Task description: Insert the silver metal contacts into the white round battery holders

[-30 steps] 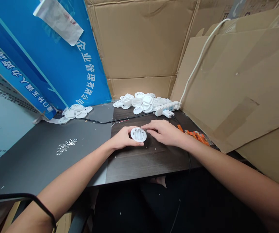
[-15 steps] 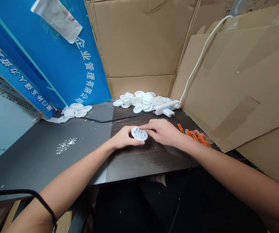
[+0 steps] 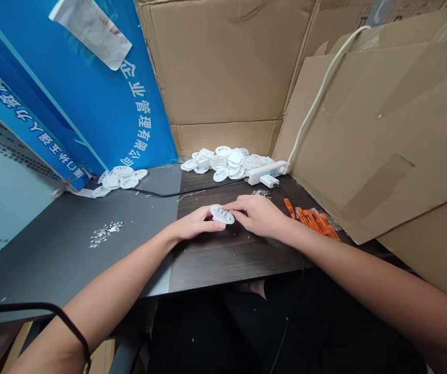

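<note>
My left hand (image 3: 192, 224) is closed round the near left side of a white oval plastic piece (image 3: 221, 214), holding it just above the dark wood-grain part of the table. Several ridges or slots show on the face of the piece, which is tilted. From the other side my right hand (image 3: 261, 215) reaches in, thumb and forefinger pinched together at the piece's upper right. What those fingertips hold, if anything, is too small to make out. Beyond the right hand lies a small heap of tiny metal parts (image 3: 261, 193).
White oval pieces lie in a large pile (image 3: 229, 162) at the back and a smaller pile (image 3: 120, 179) at left. Shiny small parts (image 3: 105, 234) sit on the grey tabletop. A power strip (image 3: 268, 172), black cable (image 3: 164, 195) and orange-packed items (image 3: 319, 224) are also there.
The white oval piece has tilted and shifted slightly left in my left hand. My right hand has come down a little, uncovering the heap of tiny metal parts behind it.
</note>
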Action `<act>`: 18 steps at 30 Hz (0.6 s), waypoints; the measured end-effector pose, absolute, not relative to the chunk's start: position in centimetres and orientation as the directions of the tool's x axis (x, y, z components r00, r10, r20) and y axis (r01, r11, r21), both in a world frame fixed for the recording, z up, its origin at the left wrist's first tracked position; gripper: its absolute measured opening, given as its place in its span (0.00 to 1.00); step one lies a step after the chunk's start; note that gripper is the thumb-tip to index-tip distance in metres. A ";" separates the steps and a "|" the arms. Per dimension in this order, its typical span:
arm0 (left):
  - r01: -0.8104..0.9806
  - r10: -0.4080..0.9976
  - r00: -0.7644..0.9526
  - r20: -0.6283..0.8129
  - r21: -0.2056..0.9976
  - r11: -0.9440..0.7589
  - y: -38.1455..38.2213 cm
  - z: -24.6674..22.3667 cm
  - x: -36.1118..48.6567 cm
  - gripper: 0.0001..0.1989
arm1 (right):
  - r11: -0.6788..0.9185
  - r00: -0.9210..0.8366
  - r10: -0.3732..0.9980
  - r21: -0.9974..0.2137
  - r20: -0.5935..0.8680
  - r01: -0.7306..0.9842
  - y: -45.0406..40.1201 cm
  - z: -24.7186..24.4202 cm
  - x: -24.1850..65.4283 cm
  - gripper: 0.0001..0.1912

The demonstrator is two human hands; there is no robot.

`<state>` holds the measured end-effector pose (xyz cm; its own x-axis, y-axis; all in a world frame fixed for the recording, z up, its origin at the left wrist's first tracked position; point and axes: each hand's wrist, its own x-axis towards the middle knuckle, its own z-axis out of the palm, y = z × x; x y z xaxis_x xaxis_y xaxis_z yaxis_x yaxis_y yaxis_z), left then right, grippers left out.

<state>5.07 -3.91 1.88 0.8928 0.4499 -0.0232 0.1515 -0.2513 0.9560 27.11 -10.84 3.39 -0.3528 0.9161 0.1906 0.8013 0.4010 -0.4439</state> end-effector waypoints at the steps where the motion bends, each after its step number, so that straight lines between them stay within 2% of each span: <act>1: 0.149 0.442 0.897 -0.023 0.956 -0.251 -3.9 1.9 5.1 0.22 | 0.400 -0.353 0.916 -0.437 0.189 0.806 -10.9 3.4 27.1 0.21; 7: 0.212 0.470 0.879 -0.079 0.948 -0.238 -3.6 1.5 5.4 0.22 | 0.399 -0.350 0.917 -0.454 0.192 0.797 -10.9 3.5 27.4 0.20; 18: 0.202 0.484 0.871 -0.084 0.959 -0.197 -3.7 1.9 5.5 0.23 | 0.447 -0.419 0.891 -0.497 0.176 0.743 -10.7 3.8 27.7 0.23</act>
<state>5.50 -3.70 1.89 0.8708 0.4845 -0.0838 0.2019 -0.1970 0.9594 27.68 -10.73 3.77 -0.4185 0.8911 0.1756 0.7435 0.4472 -0.4972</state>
